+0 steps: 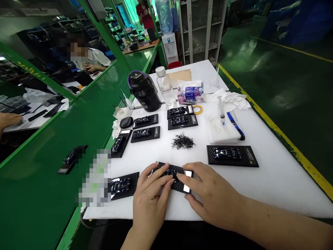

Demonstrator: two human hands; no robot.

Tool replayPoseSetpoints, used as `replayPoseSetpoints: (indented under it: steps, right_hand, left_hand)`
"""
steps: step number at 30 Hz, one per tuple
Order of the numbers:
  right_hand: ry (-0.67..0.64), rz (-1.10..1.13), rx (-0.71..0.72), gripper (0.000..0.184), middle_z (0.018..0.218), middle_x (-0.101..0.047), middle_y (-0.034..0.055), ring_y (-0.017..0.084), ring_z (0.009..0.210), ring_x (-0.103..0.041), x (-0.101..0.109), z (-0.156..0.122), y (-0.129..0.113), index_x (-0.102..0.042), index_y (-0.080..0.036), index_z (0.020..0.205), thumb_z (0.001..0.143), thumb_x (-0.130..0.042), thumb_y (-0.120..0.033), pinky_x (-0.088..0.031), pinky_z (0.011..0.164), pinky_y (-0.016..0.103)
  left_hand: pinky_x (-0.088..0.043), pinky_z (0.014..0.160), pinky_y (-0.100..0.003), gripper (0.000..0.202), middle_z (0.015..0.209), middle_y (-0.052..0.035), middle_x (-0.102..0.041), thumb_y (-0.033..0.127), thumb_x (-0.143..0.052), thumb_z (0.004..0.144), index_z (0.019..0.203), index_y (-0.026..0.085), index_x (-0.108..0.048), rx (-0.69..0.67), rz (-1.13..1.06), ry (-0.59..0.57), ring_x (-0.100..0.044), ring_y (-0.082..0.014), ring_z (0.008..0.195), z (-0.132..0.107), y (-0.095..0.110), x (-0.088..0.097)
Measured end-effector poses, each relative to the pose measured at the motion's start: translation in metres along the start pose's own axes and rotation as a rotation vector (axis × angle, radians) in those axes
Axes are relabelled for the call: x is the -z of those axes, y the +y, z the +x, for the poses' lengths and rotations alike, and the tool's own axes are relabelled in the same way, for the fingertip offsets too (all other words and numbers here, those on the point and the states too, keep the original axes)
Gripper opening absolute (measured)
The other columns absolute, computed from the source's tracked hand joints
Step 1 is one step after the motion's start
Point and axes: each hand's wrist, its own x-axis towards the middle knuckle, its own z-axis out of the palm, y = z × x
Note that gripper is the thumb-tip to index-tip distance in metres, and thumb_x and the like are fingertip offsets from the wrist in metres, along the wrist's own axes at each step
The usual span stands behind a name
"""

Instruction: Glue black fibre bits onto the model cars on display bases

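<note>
A small dark model car (170,172) sits on a black carbon-patterned base plate (179,186) near the table's front edge. My left hand (153,198) holds the plate's left side, and its fingertips press on the car. The plate's right end, with a white label, is gripped by my right hand (212,191), whose index finger reaches to the car. Between the fingers, part of the car is hidden. Beyond my hands lies a pile of short black strips (183,141). Another model car on a base (232,155) rests to the right.
Several similar cars on bases, such as one at the left (124,186), lie around. Behind stand a black flask (145,92), a clear bottle (165,86) and a tissue pack (190,93). A syringe (221,110) is near a blue-handled tool (235,125). Other people are beyond the green frame.
</note>
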Motion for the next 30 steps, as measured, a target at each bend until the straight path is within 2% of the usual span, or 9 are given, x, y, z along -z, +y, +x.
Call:
replayPoseSetpoints:
  steps: [3, 8, 14, 17, 24, 30]
  right_hand:
    - [-0.005, -0.021, 0.023, 0.045, 0.132, -0.052, 0.0111, 0.023, 0.117, -0.049, 0.001, 0.002, -0.001, -0.056, -0.020, 0.135, 0.090, -0.054, -0.019, -0.049, 0.102, 0.043]
    - [0.006, -0.056, 0.046, 0.043, 0.130, -0.053, 0.0092, 0.023, 0.115, -0.049, -0.002, 0.001, -0.001, -0.058, -0.022, 0.133, 0.091, -0.052, -0.018, -0.049, 0.101, 0.044]
    - [0.072, -0.226, 0.128, 0.043, 0.124, -0.057, 0.0124, 0.025, 0.108, -0.053, -0.007, 0.001, -0.004, -0.061, -0.017, 0.132, 0.089, -0.052, -0.019, -0.054, 0.090, 0.043]
    - [0.085, -0.297, 0.159, 0.045, 0.121, -0.060, 0.0131, 0.025, 0.103, -0.055, -0.008, 0.000, -0.006, -0.062, -0.015, 0.131, 0.087, -0.053, -0.018, -0.054, 0.086, 0.041]
    - [0.120, -0.395, 0.169, 0.047, 0.121, -0.061, 0.0149, 0.028, 0.105, -0.056, -0.012, 0.002, -0.013, -0.065, -0.012, 0.128, 0.082, -0.055, -0.015, -0.051, 0.085, 0.042]
    - [0.062, -0.423, 0.206, 0.047, 0.122, -0.060, 0.0146, 0.027, 0.100, -0.056, -0.007, 0.006, -0.010, -0.064, -0.012, 0.125, 0.080, -0.054, -0.015, -0.051, 0.079, 0.041]
  left_hand:
    - [-0.052, 0.099, -0.044, 0.018, 0.121, -0.0016, -0.071, 0.011, -0.065, 0.089, 0.100, 0.024, -0.070, 0.000, -0.008, -0.005, -0.055, -0.0226, 0.122, -0.001, -0.002, -0.001]
    - [-0.052, 0.099, -0.045, 0.017, 0.120, 0.0006, -0.071, 0.014, -0.063, 0.090, 0.097, 0.027, -0.071, 0.082, -0.039, -0.025, -0.054, -0.0223, 0.122, -0.002, 0.002, 0.000]
    - [-0.044, 0.108, -0.053, 0.009, 0.131, 0.0013, -0.063, 0.021, -0.064, 0.089, 0.088, 0.028, -0.069, 0.340, -0.145, -0.093, -0.044, -0.0244, 0.131, 0.005, 0.008, 0.003]
    - [-0.039, 0.112, -0.055, 0.009, 0.131, 0.0003, -0.062, 0.021, -0.063, 0.087, 0.094, 0.028, -0.066, 0.422, -0.184, -0.100, -0.042, -0.0240, 0.133, 0.008, 0.009, 0.003]
    - [-0.040, 0.111, -0.049, 0.014, 0.129, -0.0013, -0.061, 0.018, -0.062, 0.087, 0.098, 0.027, -0.064, 0.438, -0.225, -0.095, -0.046, -0.0220, 0.129, 0.009, 0.009, 0.000]
    - [-0.041, 0.109, -0.047, 0.016, 0.129, -0.0016, -0.060, 0.020, -0.062, 0.087, 0.102, 0.027, -0.063, 0.421, -0.229, -0.094, -0.048, -0.0213, 0.127, 0.008, 0.008, 0.000]
